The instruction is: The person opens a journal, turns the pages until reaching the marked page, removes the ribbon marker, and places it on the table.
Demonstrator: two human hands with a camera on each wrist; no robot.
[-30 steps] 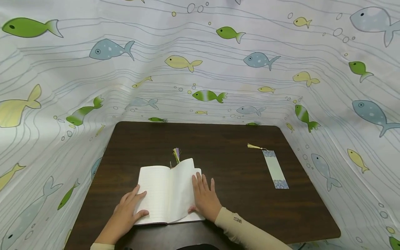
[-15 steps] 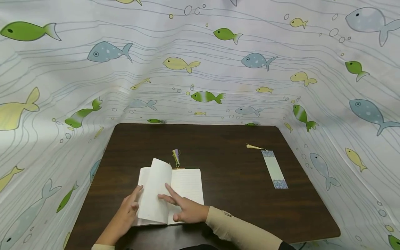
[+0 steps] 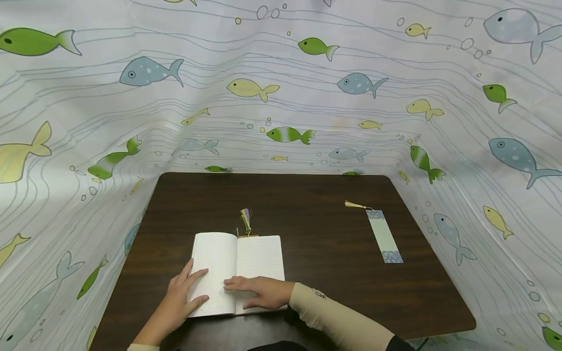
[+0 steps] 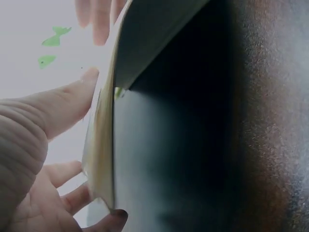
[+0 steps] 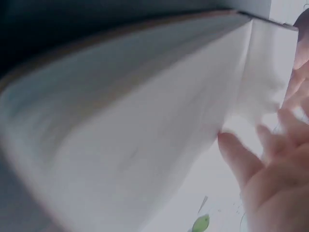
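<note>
White lined notebook [image 3: 239,270] lies open flat near table's [image 3: 307,195] front edge, both hands [image 3: 177,297] [image 3: 261,292] pressing pages with straight fingers; patterned bookmark [image 3: 385,236] near right edge untouched.

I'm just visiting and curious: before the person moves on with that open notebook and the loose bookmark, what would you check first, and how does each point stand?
1. White lined notebook lies open and flat on the dark brown wooden table: ok.
2. Left hand rests on the left page: ok.
3. Right hand presses flat across the fold: ok.
4. Pale blue paper bookmark with a yellow tassel lies apart on the right, untouched: ok.
5. Purple and yellow tassel sticks out at the notebook's top; whether its bookmark sits at this page: cannot tell.
</note>
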